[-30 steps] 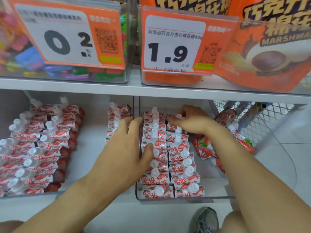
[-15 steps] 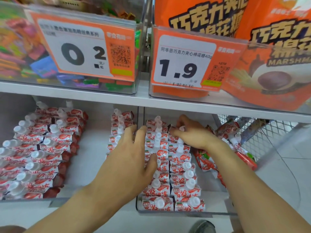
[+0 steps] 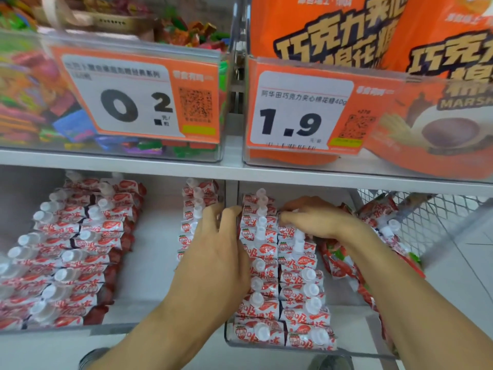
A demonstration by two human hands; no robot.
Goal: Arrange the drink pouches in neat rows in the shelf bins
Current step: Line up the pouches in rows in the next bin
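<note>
Both hands sit lower in the frame than one second ago, as my view has tilted upward, and they reach deeper into the shelf. At lower left, I see the left bin with two rows of drink pouches lying overlapped, caps toward the left. Near centre, a short column of pouches stands at the back, beside the divider. My left hand lies flat, fingers extended and together, pressed against the left side of the centre rows in the right bin. My right hand is curled over the rear pouches of those rows; I cannot tell whether it pinches one. At lower right, loose pouches lie beside the rows, and a wire basket stands at right. Price tags hang above.
</note>
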